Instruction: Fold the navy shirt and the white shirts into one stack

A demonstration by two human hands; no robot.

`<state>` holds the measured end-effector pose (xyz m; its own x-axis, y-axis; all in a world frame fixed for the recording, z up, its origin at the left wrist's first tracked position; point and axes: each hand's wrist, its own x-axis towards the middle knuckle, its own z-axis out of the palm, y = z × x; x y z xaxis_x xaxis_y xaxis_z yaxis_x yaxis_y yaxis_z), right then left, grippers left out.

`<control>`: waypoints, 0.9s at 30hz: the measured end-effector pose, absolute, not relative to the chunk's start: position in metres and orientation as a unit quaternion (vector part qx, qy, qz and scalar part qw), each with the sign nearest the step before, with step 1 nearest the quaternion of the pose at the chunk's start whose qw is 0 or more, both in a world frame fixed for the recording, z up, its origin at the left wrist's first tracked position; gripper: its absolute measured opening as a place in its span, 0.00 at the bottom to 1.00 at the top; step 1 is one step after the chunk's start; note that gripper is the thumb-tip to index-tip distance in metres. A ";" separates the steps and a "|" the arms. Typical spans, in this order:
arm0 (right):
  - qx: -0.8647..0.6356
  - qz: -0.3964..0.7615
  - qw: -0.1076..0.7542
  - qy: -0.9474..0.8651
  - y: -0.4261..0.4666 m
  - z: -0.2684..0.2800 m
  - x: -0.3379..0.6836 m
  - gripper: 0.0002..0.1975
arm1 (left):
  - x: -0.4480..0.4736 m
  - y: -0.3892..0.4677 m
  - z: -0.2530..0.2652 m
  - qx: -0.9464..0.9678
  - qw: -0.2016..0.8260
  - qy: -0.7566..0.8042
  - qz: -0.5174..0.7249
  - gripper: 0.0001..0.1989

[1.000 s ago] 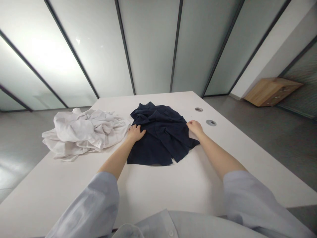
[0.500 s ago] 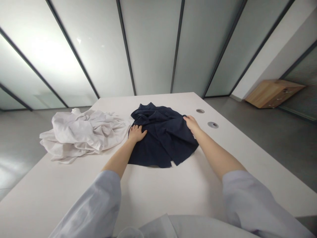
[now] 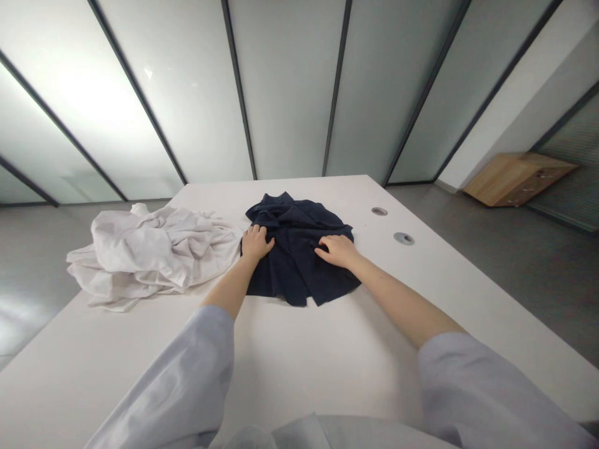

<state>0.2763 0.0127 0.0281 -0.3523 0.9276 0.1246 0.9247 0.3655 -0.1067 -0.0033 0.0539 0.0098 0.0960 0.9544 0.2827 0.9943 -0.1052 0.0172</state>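
dark navy garment (image 3: 292,265), rumpled, creased, small notch at near hem

Navy cloth (image 3: 292,262): left margin partly hidden under left hand (image 3: 255,244); patch at right under right hand (image 3: 341,251). Whether either hand's fingers pinch fabric: cannot tell. Inner layers of folds and underside out of sight. White cloth (image 3: 159,249): bunched, underside concealed, number of pieces indeterminate. Left sleeve (image 3: 187,380), right sleeve (image 3: 472,386) and shirt front (image 3: 369,430) cut off by lower edge. Frosted panels (image 3: 290,87) cropped at top. Wooden cabinet (image 3: 505,178): front fittings too small to identify.
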 end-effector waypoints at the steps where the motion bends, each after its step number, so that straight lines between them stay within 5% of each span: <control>1: -0.570 0.015 0.052 -0.820 0.010 0.026 0.271 0.24 | -0.003 0.053 0.011 -0.741 0.086 -0.657 -0.104 0.19; 10: -0.656 0.034 0.041 -0.753 0.049 0.000 0.259 0.33 | 0.011 0.020 0.035 -0.757 0.022 -0.652 -0.037 0.21; 18: -0.653 0.006 0.098 -0.751 0.073 0.004 0.257 0.25 | 0.029 -0.003 0.005 -0.736 -0.015 -0.677 -0.011 0.36; 27: -0.652 -0.062 0.196 -0.730 0.045 0.012 0.286 0.18 | 0.015 0.050 0.000 -0.741 -0.010 -0.671 -0.021 0.36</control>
<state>0.2863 0.0455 0.0121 -0.0731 0.9273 0.3671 0.9760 0.1423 -0.1650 0.0154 0.0502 0.0004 0.0985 0.9950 0.0176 0.9942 -0.0992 0.0417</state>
